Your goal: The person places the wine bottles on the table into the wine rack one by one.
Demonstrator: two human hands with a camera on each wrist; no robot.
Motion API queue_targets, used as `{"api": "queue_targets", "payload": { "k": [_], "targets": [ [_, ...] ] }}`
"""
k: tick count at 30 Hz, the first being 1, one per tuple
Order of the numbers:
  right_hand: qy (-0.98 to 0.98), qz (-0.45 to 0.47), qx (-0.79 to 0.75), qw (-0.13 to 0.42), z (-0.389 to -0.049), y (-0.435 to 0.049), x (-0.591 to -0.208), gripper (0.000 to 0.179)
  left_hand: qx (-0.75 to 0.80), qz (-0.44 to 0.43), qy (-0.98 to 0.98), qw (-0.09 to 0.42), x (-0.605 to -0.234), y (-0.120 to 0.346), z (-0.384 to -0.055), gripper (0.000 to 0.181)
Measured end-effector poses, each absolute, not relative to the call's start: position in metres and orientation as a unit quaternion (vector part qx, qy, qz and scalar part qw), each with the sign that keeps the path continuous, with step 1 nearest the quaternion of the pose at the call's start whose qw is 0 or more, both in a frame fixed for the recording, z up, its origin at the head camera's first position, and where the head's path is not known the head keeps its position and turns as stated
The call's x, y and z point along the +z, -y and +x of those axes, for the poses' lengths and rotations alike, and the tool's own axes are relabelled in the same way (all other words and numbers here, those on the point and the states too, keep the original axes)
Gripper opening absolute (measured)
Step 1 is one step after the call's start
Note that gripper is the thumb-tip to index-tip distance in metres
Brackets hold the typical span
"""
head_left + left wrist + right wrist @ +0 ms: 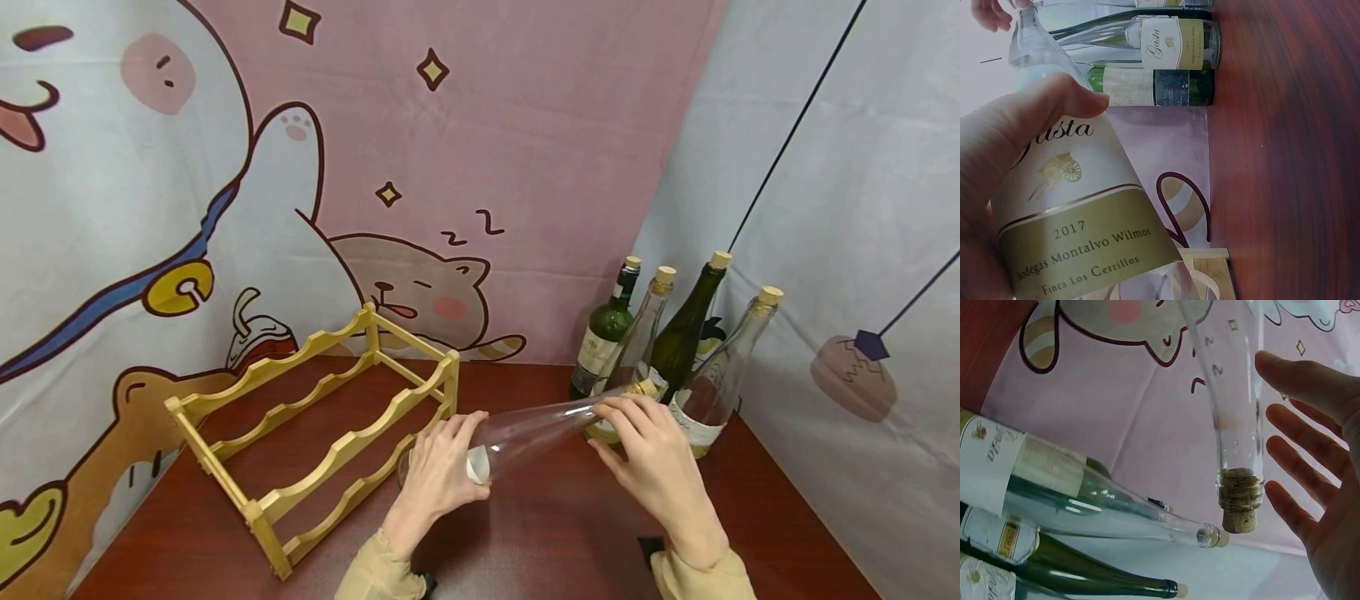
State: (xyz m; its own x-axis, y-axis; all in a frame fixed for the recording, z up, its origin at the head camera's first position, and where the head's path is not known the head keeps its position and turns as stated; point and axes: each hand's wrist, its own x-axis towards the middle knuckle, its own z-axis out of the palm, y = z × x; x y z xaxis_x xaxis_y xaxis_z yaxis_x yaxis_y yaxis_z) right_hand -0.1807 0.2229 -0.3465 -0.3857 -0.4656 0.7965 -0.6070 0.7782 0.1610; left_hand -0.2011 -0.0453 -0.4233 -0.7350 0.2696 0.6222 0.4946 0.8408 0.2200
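A clear glass wine bottle [536, 429] with a cork in its mouth is held aslant above the table, neck pointing right and up. My left hand [442, 467] grips its body round the label; in the left wrist view the thumb lies across the white and gold label [1079, 237]. Close by the neck is my right hand [652, 450]. Its fingers look spread and relaxed beside the corked end [1239, 500] in the right wrist view, not wrapped round it. Left of the bottle stands a wooden wine rack [348, 446] with scalloped rails, its slots holding no bottles.
Several corked bottles stand upright at the back right, among them a green labelled bottle [596, 350], a dark green bottle [682, 333] and a clear bottle [712, 383]. The dark red table [555, 542] meets a printed cloth backdrop [555, 192] behind.
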Motion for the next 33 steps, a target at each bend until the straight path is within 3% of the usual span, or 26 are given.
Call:
{"api": "queue_targets", "payload": {
  "k": [2,9,26,33],
  "targets": [
    [0.836,0.321,0.059,0.442,-0.181,-0.224,-0.347,0.032,-0.185,-0.210,0.912,0.299,-0.423,0.045,-0.201,0.095],
    [0.846,0.312,0.005,0.433,-0.183,-0.224,-0.351,0.057,-0.166,-0.213,0.914,0.302,-0.424,0.045,-0.200,0.096],
    [0.832,0.334,-0.031,0.442,-0.194,-0.218,-0.364,0.062,-0.113,-0.230,0.903,0.345,-0.425,0.042,-0.200,0.099],
    [0.850,0.325,-0.039,0.412,-0.196,-0.217,-0.371,0.060,-0.085,-0.239,0.886,0.389,-0.427,0.042,-0.202,0.098]
  ]
}}
